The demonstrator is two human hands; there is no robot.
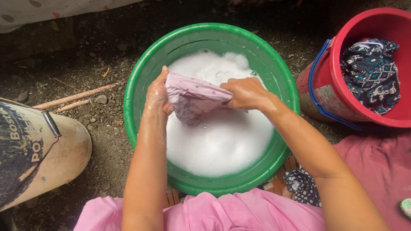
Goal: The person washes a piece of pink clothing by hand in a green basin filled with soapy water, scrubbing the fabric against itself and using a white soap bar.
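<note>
Your left hand (157, 95) and right hand (246, 92) each pinched an edge of the pink cloth (193, 99), stretched above the suds in the green basin (141, 77). Judged wet, limp and slippery, it called for bunched-edge grips.

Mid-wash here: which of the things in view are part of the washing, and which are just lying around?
In use:
- left hand and right hand, both gripping the pink cloth
- green basin full of suds
- red bucket holding dark patterned clothes

Lying about:
- sticks on the dirt
- tan bucket on its side
- dark patterned cloth by the basin
</note>
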